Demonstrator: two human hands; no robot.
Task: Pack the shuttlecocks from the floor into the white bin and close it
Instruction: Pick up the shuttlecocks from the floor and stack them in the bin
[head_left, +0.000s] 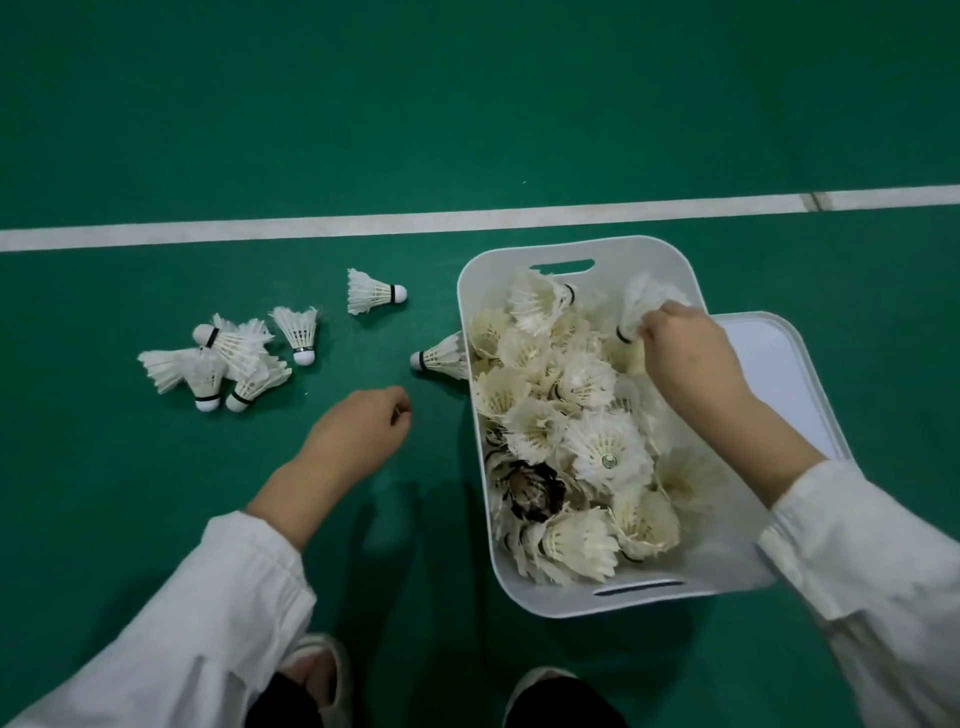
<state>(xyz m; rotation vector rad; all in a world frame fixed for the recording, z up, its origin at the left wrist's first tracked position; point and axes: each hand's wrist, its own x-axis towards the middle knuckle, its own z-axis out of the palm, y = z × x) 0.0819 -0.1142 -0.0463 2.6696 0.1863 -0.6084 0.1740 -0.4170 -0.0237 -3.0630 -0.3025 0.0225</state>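
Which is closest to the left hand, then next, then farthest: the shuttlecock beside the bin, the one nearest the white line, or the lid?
1. Bin-side shuttlecock, just ahead of the left hand.
2. Line-side shuttlecock, farther ahead.
3. Lid, far right, beyond the bin.

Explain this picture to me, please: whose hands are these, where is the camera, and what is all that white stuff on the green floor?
There is no machine here. A person wears a camera on the head, and it looks down at their own two hands. The right hand pinches a shuttlecock over the white bin, which is heaped with more of them. The left hand hovers loosely curled, seemingly holding nothing, near the loose shuttlecocks on the floor. The lid lies beside the bin, not on it.
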